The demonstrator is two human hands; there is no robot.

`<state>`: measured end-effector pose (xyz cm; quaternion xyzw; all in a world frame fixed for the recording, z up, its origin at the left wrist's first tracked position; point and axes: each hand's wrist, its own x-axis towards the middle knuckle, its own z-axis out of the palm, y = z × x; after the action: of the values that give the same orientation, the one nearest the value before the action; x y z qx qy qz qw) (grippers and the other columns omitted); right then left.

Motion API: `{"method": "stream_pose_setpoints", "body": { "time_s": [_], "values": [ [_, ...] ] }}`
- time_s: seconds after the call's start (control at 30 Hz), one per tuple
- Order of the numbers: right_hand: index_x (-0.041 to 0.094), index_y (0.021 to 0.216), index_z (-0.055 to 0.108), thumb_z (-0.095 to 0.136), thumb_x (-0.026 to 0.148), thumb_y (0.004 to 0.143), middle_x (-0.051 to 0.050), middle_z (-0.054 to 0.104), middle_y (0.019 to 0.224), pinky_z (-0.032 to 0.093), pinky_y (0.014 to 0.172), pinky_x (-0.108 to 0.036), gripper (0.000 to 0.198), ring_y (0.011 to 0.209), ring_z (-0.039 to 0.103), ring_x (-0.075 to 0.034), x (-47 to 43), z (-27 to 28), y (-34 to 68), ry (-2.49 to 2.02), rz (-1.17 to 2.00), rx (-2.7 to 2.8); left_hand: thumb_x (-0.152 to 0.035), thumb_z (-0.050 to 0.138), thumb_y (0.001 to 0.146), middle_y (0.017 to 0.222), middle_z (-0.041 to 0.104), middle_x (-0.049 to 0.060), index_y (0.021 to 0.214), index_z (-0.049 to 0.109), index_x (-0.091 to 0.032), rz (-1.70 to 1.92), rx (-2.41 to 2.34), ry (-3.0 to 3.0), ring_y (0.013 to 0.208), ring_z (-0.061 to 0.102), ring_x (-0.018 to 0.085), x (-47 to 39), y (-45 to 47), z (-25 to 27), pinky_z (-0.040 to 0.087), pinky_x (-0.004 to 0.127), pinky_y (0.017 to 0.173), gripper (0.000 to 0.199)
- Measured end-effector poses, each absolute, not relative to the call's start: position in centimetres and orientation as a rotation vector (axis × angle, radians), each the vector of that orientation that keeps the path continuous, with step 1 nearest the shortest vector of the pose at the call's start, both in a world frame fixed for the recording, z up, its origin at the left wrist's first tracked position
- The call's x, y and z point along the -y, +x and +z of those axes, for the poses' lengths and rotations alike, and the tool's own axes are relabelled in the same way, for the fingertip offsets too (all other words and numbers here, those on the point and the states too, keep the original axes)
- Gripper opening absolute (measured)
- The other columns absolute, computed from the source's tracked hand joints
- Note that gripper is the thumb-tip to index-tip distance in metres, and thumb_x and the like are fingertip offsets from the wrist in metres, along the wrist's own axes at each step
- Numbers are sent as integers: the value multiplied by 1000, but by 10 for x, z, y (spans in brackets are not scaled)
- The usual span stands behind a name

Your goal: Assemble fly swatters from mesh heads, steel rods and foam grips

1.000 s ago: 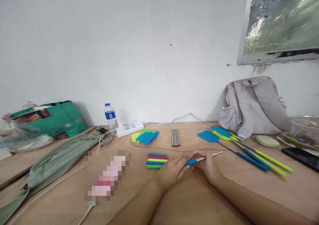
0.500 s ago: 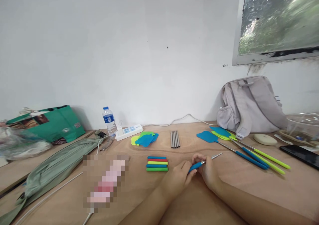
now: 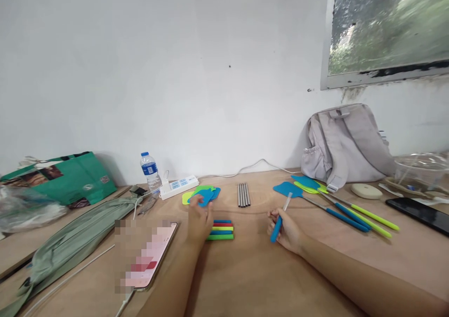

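Blue handle (image 3: 276, 231) gripped in my right hand (image 3: 288, 231).
My left hand (image 3: 199, 221), fingers parted, is at the flat paddles (image 3: 207, 194); I cannot tell if it touches. Loose handles (image 3: 223, 229) lie beside it on the bench (image 3: 252, 275), metal tubes (image 3: 243, 195) beyond, swatters (image 3: 345, 220) rightward.

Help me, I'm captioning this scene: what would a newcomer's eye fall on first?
Probably the blue and yellow-green swatters lying at the right. Next come the five coloured handles left of centre, and the blue-handled rod in the right hand, between handles and swatters. The large pale backpack behind the swatters stands out.
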<state>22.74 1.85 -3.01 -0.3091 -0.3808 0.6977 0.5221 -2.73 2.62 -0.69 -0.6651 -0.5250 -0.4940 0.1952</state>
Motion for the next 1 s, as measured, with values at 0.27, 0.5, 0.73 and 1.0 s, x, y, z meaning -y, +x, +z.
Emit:
{"method": "stream_pose_setpoints", "body": {
  "time_s": [0.27, 0.5, 0.73, 1.0],
  "values": [
    [22, 78, 44, 49, 40, 75, 11, 38, 34, 14, 31, -19, 19, 24, 24, -6, -17, -26, 228, -733, 1769, 1042, -2, 36, 67, 102, 48, 9, 86, 63, -20, -892, 1809, -2065, 100, 48, 23, -46, -70, -16, 41, 40, 86, 37],
    [25, 80, 40, 46, 53, 76, 12, 37, 45, 14, 29, -16, 29, 25, 26, -3, -17, -21, 233, -696, 1802, 1017, -1, 37, 69, 122, 48, 2, 88, 68, -25, -844, 1835, -2216, 113, 44, 23, -55, -77, -26, 35, 42, 98, 45],
    [23, 64, 30, 43, 66, 71, 11, 31, 44, 8, 28, -16, 45, 28, 13, -3, -23, -13, 244, -554, 1578, 1077, -3, 38, 69, 131, 43, 2, 104, 63, -27, -643, 1908, -2245, 123, 34, 25, -58, -77, -32, 27, 45, 102, 50],
    [21, 62, 38, 37, 62, 77, 9, 26, 45, 11, 34, -19, 44, 35, 16, -5, -16, -18, 242, -757, 1303, 1427, -18, 36, 78, 128, 47, 2, 106, 62, -25, -631, 1929, -2183, 121, 37, 27, -60, -76, -36, 29, 44, 100, 39]
  ]
}}
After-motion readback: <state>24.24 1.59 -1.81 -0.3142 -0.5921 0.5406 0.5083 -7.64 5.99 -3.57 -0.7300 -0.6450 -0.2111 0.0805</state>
